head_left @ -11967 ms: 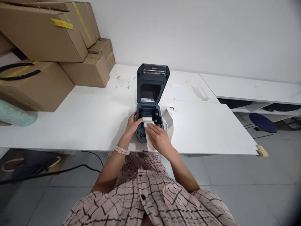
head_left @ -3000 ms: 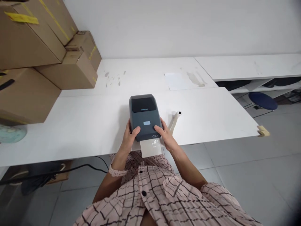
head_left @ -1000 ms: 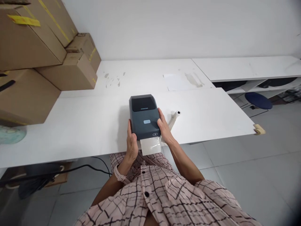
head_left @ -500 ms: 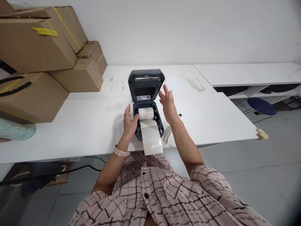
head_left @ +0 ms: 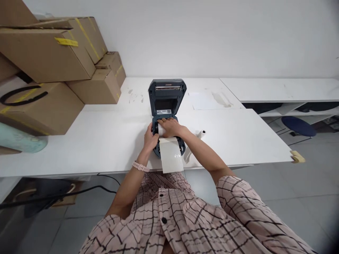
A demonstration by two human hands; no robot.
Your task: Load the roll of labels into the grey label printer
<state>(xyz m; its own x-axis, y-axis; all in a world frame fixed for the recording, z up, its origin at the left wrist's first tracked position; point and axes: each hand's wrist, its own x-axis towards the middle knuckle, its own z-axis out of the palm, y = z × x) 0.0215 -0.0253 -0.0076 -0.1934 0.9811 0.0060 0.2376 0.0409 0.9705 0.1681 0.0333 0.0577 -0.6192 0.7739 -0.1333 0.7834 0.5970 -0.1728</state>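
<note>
A dark label printer (head_left: 167, 92) stands on the white table with its lid raised. Inside its base lies a white label roll (head_left: 161, 130), partly covered by my right hand (head_left: 170, 127), whose fingers reach across the top of it. From the roll a pale strip of labels (head_left: 171, 155) runs out over the front and past the table edge. My left hand (head_left: 150, 138) grips the left side wall of the base, thumb on the upper edge and fingers outside, partly hidden.
Cardboard boxes (head_left: 47, 53) are stacked at the left, beside a light green cylinder (head_left: 23, 139). A curled paper strip (head_left: 188, 155) lies right of the printer, under my right forearm. A blue stool (head_left: 298, 126) stands at the far right.
My right hand has moved from beside the lid down onto the roll. My left hand has closed in on the base's left side. The view has shifted slightly.
</note>
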